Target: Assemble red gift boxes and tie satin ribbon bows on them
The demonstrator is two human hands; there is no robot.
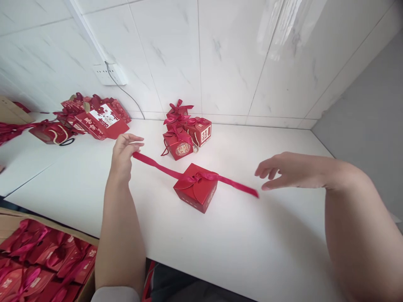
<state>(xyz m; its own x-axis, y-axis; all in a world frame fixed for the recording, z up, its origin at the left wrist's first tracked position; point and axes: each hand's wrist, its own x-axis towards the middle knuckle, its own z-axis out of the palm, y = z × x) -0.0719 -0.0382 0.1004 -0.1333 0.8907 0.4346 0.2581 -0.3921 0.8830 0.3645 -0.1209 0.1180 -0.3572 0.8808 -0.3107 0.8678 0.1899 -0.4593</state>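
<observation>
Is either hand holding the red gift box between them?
No, the red gift box rests on the white table, with the left hand and right hand both apart from it, one on each side.

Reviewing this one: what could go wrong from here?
The ribbon is gathered in a small tie on the red box, and the right hand is off its tail, so the tie might slacken.

Neither hand steadies the box, so an uneven tug could perhaps slide or turn it.

The box's curved top flaps might crease if the ribbon is pulled too tight.
</observation>
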